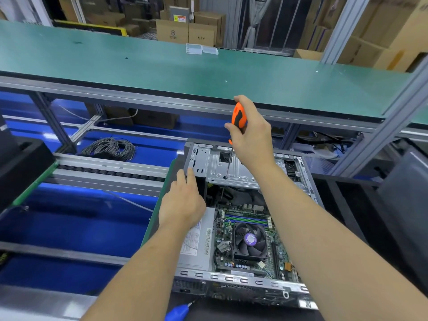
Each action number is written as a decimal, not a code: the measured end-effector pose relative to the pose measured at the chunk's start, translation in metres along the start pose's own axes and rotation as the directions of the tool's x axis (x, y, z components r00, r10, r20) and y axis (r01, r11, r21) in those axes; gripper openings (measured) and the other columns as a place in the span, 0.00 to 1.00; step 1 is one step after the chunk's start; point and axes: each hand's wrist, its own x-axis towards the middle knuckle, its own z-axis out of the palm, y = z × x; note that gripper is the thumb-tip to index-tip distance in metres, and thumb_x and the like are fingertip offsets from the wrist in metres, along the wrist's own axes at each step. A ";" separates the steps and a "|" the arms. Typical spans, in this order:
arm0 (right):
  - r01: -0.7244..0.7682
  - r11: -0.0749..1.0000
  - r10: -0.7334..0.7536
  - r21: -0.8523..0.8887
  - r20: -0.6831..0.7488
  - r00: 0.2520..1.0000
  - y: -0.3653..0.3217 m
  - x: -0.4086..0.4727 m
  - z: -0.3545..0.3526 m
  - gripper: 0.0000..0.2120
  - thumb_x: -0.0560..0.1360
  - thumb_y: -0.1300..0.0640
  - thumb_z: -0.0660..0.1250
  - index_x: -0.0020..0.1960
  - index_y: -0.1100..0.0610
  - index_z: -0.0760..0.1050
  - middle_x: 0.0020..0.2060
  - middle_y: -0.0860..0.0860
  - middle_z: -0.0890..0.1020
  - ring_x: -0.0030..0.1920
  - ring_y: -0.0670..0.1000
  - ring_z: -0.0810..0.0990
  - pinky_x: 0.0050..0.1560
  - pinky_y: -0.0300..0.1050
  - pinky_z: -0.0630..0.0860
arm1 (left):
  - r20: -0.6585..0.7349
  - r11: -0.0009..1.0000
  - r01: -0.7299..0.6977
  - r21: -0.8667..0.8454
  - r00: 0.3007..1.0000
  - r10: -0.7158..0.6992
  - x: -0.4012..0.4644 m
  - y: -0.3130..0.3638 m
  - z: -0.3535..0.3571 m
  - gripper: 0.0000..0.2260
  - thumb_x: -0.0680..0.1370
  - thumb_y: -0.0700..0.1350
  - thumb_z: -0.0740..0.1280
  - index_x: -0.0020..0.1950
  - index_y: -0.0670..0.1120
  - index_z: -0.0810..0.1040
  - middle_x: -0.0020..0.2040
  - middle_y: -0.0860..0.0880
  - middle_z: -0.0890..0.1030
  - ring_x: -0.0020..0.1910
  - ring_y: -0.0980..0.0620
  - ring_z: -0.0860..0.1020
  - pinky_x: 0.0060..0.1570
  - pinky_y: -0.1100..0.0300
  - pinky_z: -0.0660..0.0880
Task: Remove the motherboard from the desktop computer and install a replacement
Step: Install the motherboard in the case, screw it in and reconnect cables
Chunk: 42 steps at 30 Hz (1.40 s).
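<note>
One long green bench (139,66) runs across the far side, with cardboard boxes (185,31) stacked behind it. Nearer, one open computer case (250,280) lies on its side on a dark mat. Inside it sits one motherboard (275,249), in the near right part of the case, carrying one cooling fan (250,240). One silver power supply (199,246) lies just left of the board. One metal drive cage (234,167) spans the far part of the case. One coil of grey cable (108,148) lies on the blue surface to the left. The left hand (183,205) rests on the case's left wall, fingers straight and together. The right hand (252,133) has its fingers clamped round one orange screwdriver (238,117), upright, tip touching the drive cage. One blue handle (178,311) shows at the bottom edge
</note>
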 end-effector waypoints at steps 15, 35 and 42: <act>-0.044 0.999 0.044 0.015 -0.002 0.999 0.004 0.000 0.000 0.25 0.76 0.60 0.71 0.70 0.50 0.68 0.47 0.47 0.74 0.45 0.52 0.71 0.47 0.44 0.71 | 0.001 1.000 -0.004 -0.006 1.000 0.004 0.001 -0.001 0.002 0.33 0.78 0.42 0.56 0.81 0.44 0.47 0.77 0.44 0.56 0.66 0.42 0.69 0.50 0.49 0.75; 0.202 0.938 0.073 -0.281 0.732 0.677 -0.033 0.075 -0.041 0.02 0.80 0.54 0.66 0.52 0.51 0.75 0.45 0.51 0.78 0.44 0.54 0.76 0.45 0.46 0.72 | 0.007 1.000 -0.011 0.028 1.000 0.010 0.000 0.001 0.001 0.33 0.79 0.43 0.56 0.82 0.45 0.46 0.78 0.44 0.54 0.66 0.43 0.69 0.49 0.49 0.76; 0.375 0.629 0.325 -0.682 0.668 0.669 -0.062 0.089 -0.026 0.24 0.83 0.42 0.56 0.37 0.58 0.70 0.35 0.55 0.75 0.36 0.58 0.75 0.38 0.48 0.71 | 0.001 0.999 -0.020 0.037 1.000 0.020 0.000 0.000 0.002 0.33 0.79 0.46 0.55 0.81 0.46 0.46 0.77 0.44 0.56 0.64 0.43 0.69 0.47 0.50 0.76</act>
